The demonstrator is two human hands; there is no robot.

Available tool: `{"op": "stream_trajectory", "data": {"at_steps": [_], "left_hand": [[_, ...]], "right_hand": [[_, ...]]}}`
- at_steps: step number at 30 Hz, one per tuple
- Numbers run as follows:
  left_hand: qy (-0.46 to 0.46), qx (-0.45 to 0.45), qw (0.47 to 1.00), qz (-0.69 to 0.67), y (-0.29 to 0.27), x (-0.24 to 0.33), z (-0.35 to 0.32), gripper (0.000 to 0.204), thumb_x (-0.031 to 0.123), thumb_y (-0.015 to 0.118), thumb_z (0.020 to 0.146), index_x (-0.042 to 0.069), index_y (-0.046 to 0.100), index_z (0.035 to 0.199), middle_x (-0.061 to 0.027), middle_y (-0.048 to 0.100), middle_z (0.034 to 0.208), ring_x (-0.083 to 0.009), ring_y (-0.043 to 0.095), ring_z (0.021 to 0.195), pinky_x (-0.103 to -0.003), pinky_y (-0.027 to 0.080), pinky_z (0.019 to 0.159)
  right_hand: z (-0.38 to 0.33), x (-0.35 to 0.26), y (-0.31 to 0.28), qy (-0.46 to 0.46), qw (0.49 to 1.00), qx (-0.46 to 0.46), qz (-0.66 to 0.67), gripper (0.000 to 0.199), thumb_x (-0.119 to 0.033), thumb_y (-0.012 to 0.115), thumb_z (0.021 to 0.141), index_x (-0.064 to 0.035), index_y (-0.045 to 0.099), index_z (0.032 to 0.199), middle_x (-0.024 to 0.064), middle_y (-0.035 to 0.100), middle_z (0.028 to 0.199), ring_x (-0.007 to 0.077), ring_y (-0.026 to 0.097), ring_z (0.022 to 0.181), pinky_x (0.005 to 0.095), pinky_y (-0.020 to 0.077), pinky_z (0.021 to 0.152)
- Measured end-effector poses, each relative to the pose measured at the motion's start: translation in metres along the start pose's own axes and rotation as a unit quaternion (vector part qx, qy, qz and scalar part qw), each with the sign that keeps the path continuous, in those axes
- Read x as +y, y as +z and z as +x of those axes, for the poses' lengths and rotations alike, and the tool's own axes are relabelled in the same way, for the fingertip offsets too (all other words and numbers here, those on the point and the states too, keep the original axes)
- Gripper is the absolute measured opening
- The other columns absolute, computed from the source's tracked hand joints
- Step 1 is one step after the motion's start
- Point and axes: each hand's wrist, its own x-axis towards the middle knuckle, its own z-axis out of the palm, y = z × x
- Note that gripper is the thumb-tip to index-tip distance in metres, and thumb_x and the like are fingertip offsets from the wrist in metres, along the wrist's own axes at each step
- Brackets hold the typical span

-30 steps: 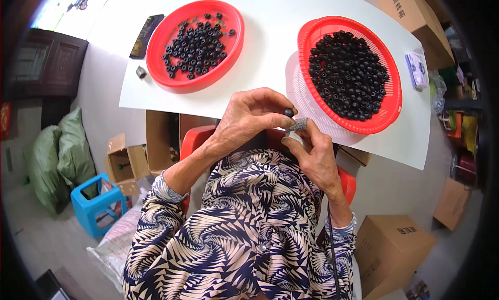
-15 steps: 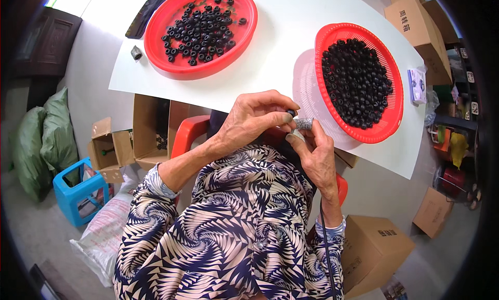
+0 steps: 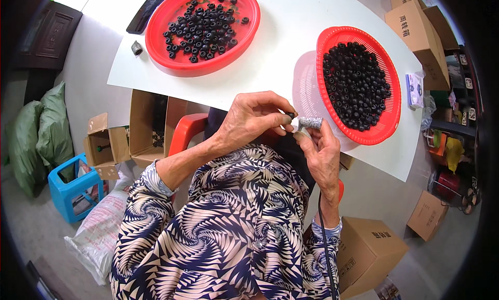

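Note:
My left hand (image 3: 255, 117) pinches a small round black part (image 3: 292, 114) between thumb and fingertips, just off the table's near edge. Close against it, my right hand (image 3: 319, 152) is closed, its fingertips meeting the left ones. A speckled grey sleeve (image 3: 311, 122) seems to wrap a right finger. Something small and pale (image 3: 295, 124) shows between the hands; its kind is unclear. Similar black ring-like pieces fill a red slotted basket (image 3: 321, 81) at right. More of them, with holes through their middles, lie scattered in a red round tray (image 3: 171, 63) at far left.
On the white table (image 3: 270, 55) lie a black phone (image 3: 149, 11), a small dark lump (image 3: 136, 48) and a purple-white packet (image 3: 415, 90). Below are cardboard boxes (image 3: 364, 256), a blue stool (image 3: 70, 180), a white sack (image 3: 99, 232) and green sacks (image 3: 52, 128). A cable crosses my right forearm.
The right hand has shifted slightly to the right, and the speckled sleeve now lies more level. The left hand keeps its pinch on the black part. The whole view has tilted a little.

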Motion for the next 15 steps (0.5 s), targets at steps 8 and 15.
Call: {"op": "stream_trajectory", "data": {"at_steps": [8, 15], "left_hand": [[-0.004, -0.001, 1.0, -0.027, 0.001, -0.003, 0.001, 0.014, -0.007, 0.058, 0.081, -0.006, 0.061, 0.094, -0.0124, 0.064, 0.094, -0.0173, 0.065, 0.082, -0.027, 0.055, 0.077], [-0.058, -0.04, 0.991, -0.111, 0.0, -0.011, 0.002, 0.016, -0.004, 0.059, 0.081, -0.004, 0.062, 0.096, -0.0083, 0.061, 0.095, -0.0139, 0.06, 0.082, -0.025, 0.05, 0.078]], "right_hand": [[-0.006, -0.015, -0.003, 0.019, 0.999, 0.029, 0.027, 0.024, -0.01, 0.066, 0.083, 0.0051, 0.051, 0.096, 0.0124, 0.065, 0.085, 0.0117, 0.059, 0.077, 0.0251, 0.0487, 0.069], [-0.012, -0.027, 0.001, -0.03, 0.998, 0.042, 0.021, 0.03, -0.012, 0.068, 0.082, 0.0054, 0.052, 0.101, 0.0147, 0.066, 0.088, 0.0166, 0.064, 0.081, 0.0273, 0.0498, 0.072]]}}
